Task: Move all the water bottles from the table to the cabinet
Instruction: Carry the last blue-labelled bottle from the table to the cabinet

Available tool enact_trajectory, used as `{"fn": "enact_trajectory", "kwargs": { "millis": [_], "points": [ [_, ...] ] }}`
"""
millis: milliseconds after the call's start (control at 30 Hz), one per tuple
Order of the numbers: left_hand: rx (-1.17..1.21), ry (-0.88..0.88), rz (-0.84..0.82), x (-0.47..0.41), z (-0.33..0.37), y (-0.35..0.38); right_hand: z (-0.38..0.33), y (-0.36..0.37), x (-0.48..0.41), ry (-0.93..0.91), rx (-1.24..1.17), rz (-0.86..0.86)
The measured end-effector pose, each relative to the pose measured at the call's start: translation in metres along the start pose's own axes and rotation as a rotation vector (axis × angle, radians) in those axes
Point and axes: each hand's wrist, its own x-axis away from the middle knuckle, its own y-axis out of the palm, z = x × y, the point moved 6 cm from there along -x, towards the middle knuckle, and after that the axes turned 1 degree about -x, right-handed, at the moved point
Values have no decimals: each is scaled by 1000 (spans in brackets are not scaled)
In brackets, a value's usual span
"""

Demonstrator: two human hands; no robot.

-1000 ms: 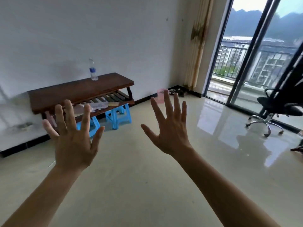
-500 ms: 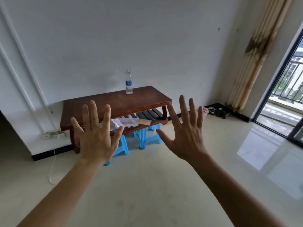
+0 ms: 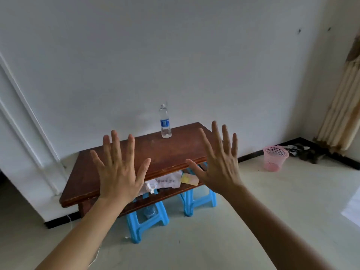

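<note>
Currently, on the head view: a white wall [image 3: 175, 55] fills the upper half and a pale glossy floor [image 3: 263, 221] fills the lower half. A dark brown wooden table [image 3: 155, 154] stands against the wall at centre frame, with a slatted lower shelf [image 3: 175, 192] under its top. A striped beige curtain [image 3: 342, 106] hangs in the right corner.

Both forearms reach in from the bottom edge. I log the left hand [image 3: 118, 172] as raised in front of the table's near edge, back of the hand to the camera, fingers straight and spread, holding nothing. The right hand [image 3: 220, 168] is in the same pose: fingers straight and fanned out, empty, raised before the table's right front corner as seen from here. The hands are apart from each other, and as far as I can tell neither touches the table.

Two blue plastic stools [image 3: 146, 223] sit tucked under the table, side by side. A pink mesh basket [image 3: 274, 157] stands on the floor to the right, near the curtain and well apart from the table. Crumpled white papers [image 3: 167, 182] and a yellowish card [image 3: 190, 180] lie on the lower shelf.

Task item: one clear water bottle [image 3: 165, 121] with a blue label stands upright on the table top, at the back edge close to the wall, right of centre. It is beyond both hands, untouched.
</note>
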Motion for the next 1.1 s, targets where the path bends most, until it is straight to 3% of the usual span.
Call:
{"fn": "enact_trajectory", "kwargs": {
  "millis": [267, 600, 800, 1100],
  "points": [
    [-41, -132, -46, -90, -34, 86, 14, 116, -129, -97, -143, -61],
    [33, -139, -116, -238, -77, 266, 59, 316, -251, -95, -111, -252],
    [45, -88, -196, -354, -89, 359, 97, 395, -347, -11, -72, -303],
    [141, -29, -281, -446, -67, 477, 157, 525, -407, 108, -170, -482]
  ]
}}
